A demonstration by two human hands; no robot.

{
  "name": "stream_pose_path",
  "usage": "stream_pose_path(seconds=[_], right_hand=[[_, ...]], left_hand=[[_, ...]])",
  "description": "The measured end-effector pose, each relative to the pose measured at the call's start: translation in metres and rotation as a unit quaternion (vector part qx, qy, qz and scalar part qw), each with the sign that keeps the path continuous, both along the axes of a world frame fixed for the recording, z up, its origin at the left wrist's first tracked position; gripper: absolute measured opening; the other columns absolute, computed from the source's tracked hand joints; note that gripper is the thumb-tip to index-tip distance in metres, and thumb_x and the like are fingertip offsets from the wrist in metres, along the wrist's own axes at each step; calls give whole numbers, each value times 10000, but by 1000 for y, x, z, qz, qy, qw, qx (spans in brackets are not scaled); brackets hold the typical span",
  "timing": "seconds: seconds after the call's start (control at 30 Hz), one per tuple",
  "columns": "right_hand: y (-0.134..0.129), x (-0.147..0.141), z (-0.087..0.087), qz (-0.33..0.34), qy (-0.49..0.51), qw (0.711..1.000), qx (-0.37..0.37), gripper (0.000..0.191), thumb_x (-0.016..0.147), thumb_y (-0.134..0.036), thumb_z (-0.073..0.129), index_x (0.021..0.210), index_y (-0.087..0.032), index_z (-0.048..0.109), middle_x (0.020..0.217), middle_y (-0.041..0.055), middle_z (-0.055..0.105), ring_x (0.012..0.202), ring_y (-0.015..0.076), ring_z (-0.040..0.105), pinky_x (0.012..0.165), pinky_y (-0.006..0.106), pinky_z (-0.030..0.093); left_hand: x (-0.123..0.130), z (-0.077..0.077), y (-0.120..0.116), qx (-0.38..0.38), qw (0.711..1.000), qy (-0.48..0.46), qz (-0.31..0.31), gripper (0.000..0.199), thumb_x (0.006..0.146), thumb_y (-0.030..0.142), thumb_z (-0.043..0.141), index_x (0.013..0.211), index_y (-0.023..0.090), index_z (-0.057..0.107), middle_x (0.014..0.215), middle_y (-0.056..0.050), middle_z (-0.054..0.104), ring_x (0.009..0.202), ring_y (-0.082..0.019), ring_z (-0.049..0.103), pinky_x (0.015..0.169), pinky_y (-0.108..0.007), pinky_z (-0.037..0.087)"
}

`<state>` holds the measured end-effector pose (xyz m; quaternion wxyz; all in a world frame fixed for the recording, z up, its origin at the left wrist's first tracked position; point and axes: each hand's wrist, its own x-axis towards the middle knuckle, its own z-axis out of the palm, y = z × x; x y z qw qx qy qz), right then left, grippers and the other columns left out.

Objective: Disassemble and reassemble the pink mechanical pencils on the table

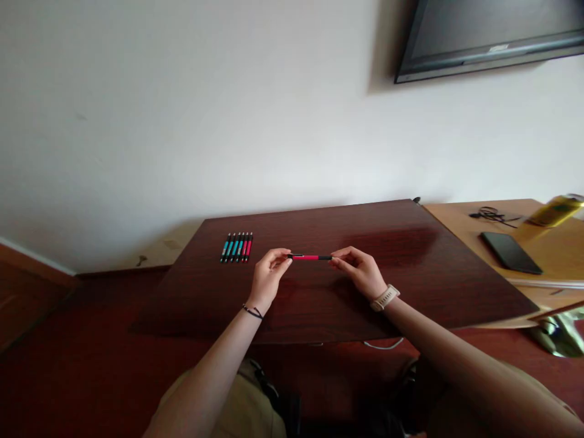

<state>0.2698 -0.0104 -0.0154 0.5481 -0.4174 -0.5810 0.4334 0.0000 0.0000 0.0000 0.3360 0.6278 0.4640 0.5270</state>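
Over the surface (pixel 301 316), your left hand (pixel 267 277) and right hand (pixel 365 274) pinch the pink pen (pixel 311 257), which slack fingertips could drop.

To your right you have a black phone (pixel 511 252), a tangled dark cable (pixel 491 215) and a yellow can (pixel 555 210), with a wall-mounted screen (pixel 497 30) above

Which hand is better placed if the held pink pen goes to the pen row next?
Left, likely. The left hand pinches one end of the pink pen and is nearer the pen row; the right hand holds the far end.
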Motion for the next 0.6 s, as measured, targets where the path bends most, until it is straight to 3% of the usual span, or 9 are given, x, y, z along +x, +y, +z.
stream_pose_path(seconds=[0.2,0.6], right_hand=[[7,3,-3,9,24,1000,-14,382,826,-541,826,995,-210,742,940,67,784,845,231,755,805,373,620],[3,9,1,25,44,998,-24,349,834,-508,835,999,-212,752,939,77,796,858,236,764,819,374,618]], left_hand=[[1,0,3,-41,995,-86,1,276,860,363,775,1069,184,747,1060,-76,751,945,-192,706,841,-311,582],[2,-1,2,-49,996,-71,-24,279,896,404,756,1071,189,728,986,-56,739,915,-182,705,779,-270,562]])
